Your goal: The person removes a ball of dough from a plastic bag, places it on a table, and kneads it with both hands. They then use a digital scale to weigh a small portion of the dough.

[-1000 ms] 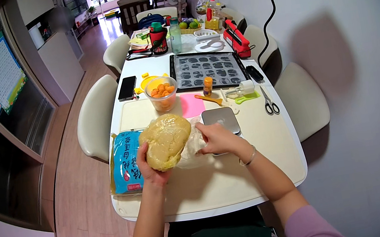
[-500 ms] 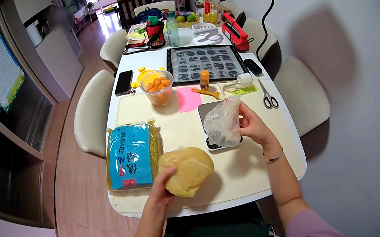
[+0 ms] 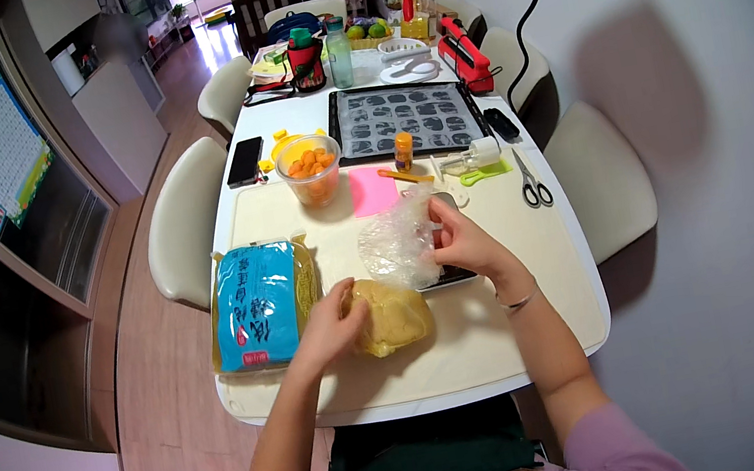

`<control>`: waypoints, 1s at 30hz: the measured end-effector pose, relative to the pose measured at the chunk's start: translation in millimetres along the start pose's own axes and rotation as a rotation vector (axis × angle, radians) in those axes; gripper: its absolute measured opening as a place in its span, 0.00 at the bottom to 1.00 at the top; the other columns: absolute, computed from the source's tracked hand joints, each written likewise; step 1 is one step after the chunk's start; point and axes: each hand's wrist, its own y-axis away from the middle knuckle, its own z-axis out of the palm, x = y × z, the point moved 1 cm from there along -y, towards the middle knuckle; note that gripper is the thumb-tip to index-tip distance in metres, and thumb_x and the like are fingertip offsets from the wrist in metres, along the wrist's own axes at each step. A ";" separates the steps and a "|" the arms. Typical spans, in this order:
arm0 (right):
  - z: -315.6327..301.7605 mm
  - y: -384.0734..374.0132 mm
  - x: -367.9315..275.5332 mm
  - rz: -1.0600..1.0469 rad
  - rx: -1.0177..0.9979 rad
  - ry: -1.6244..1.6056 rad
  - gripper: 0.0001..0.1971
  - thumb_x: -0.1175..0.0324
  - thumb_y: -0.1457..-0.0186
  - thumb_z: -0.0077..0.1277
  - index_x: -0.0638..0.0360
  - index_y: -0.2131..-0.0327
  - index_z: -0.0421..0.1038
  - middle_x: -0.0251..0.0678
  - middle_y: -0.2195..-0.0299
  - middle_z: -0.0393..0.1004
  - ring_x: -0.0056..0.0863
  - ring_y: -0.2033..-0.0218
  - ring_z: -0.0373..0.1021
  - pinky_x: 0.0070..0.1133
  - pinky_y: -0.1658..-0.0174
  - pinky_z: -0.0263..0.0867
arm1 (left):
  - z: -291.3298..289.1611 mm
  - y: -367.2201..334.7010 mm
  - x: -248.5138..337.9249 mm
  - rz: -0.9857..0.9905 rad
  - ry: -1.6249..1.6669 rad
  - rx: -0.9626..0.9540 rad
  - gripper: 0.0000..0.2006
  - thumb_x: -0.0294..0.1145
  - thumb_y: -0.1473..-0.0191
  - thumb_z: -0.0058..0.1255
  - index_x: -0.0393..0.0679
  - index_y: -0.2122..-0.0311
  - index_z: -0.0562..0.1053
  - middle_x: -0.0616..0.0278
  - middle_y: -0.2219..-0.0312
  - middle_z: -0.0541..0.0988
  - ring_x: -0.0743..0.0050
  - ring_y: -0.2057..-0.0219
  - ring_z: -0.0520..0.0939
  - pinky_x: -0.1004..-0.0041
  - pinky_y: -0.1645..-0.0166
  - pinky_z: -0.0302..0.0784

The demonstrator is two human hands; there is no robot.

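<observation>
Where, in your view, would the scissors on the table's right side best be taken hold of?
Grip the dark handle loops, probably with the right hand, the nearer one, coming from the near side. The scissors lie with loops toward the wearer and blades pointing away, which should keep fingers clear of the tips.

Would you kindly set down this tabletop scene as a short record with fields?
Left hand: fingers against a yellow doughy lump
Right hand: holding a crumpled clear plastic bag
Partly hidden by bag and right hand: flat scale
Left of lump: blue-labelled package
Beyond bag: clear tub of orange balls, pink sheet
Farther off: black-rimmed tray
Right side: scissors
</observation>
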 end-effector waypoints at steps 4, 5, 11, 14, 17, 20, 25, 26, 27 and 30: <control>20.8 -20.9 -9.2 -0.095 -0.081 0.006 0.43 0.82 0.53 0.60 0.58 0.34 0.51 0.35 0.43 0.64 0.26 0.49 0.71 0.23 0.48 0.71 | -17.5 -48.8 -0.3 0.032 0.507 -0.019 0.18 0.30 0.38 0.52 0.35 0.45 0.72 0.58 0.55 0.81 0.71 0.55 0.83 0.70 0.50 0.79; 21.6 -23.4 -10.8 -0.047 -0.092 0.038 0.44 0.80 0.53 0.61 0.57 0.34 0.51 0.36 0.43 0.64 0.26 0.49 0.71 0.23 0.48 0.71 | -21.9 -54.7 14.3 -0.014 0.711 -0.085 0.18 0.28 0.39 0.52 0.35 0.45 0.72 0.59 0.55 0.81 0.71 0.55 0.83 0.70 0.49 0.79; 24.1 -45.8 -2.2 0.010 -0.097 0.417 0.45 0.72 0.54 0.66 0.57 0.34 0.52 0.42 0.46 0.70 0.28 0.52 0.73 0.25 0.50 0.71 | -17.6 -68.2 36.8 0.041 1.060 -0.248 0.22 0.23 0.44 0.58 0.38 0.43 0.70 0.60 0.52 0.79 0.71 0.53 0.82 0.68 0.46 0.78; 30.7 -51.2 -1.4 -0.202 -0.086 0.626 0.42 0.69 0.54 0.66 0.60 0.37 0.54 0.44 0.50 0.73 0.33 0.54 0.75 0.28 0.51 0.71 | -16.8 -66.0 49.8 0.114 0.962 -0.270 0.22 0.24 0.46 0.59 0.39 0.45 0.71 0.60 0.52 0.78 0.71 0.51 0.80 0.67 0.45 0.76; 31.7 -52.0 -0.9 -0.234 -0.104 0.698 0.43 0.66 0.55 0.68 0.62 0.38 0.55 0.47 0.52 0.75 0.40 0.54 0.76 0.31 0.52 0.71 | -19.8 -67.8 49.2 0.082 0.994 -0.348 0.23 0.23 0.49 0.60 0.40 0.46 0.71 0.60 0.53 0.78 0.71 0.51 0.79 0.69 0.46 0.76; 29.1 -50.2 -0.5 -0.063 -0.062 0.756 0.43 0.65 0.58 0.69 0.64 0.40 0.56 0.51 0.57 0.77 0.46 0.56 0.76 0.33 0.53 0.72 | -36.3 -70.1 34.5 0.101 1.121 -0.387 0.20 0.21 0.51 0.60 0.40 0.51 0.73 0.61 0.57 0.79 0.73 0.55 0.80 0.72 0.48 0.76; 29.4 -42.3 -9.4 0.061 -0.029 1.062 0.39 0.66 0.62 0.70 0.68 0.48 0.60 0.56 0.63 0.78 0.54 0.60 0.75 0.37 0.56 0.72 | -55.2 -67.2 18.8 0.306 1.175 -0.303 0.09 0.15 0.52 0.57 0.37 0.64 0.80 0.64 0.63 0.81 0.76 0.61 0.81 0.74 0.52 0.77; 30.2 -39.3 -9.3 0.081 -0.049 1.158 0.40 0.64 0.63 0.71 0.67 0.48 0.60 0.56 0.63 0.78 0.54 0.60 0.76 0.37 0.57 0.72 | -58.0 -68.8 15.9 0.290 1.002 -0.274 0.11 0.13 0.53 0.54 0.39 0.66 0.82 0.60 0.61 0.82 0.71 0.62 0.83 0.74 0.54 0.78; 28.5 -34.9 -8.5 0.110 -0.066 1.261 0.41 0.62 0.63 0.72 0.67 0.48 0.60 0.55 0.64 0.78 0.53 0.61 0.76 0.37 0.58 0.72 | -57.8 -71.9 22.3 0.378 0.525 -0.182 0.13 0.13 0.54 0.53 0.41 0.65 0.82 0.59 0.61 0.82 0.69 0.62 0.83 0.73 0.54 0.79; 35.7 -25.0 -19.0 0.213 -0.112 1.486 0.44 0.54 0.64 0.72 0.65 0.46 0.61 0.53 0.65 0.78 0.52 0.62 0.76 0.38 0.60 0.72 | -52.2 -75.1 35.0 0.328 -0.753 0.194 0.16 0.16 0.53 0.50 0.47 0.62 0.83 0.52 0.62 0.81 0.56 0.62 0.85 0.65 0.60 0.81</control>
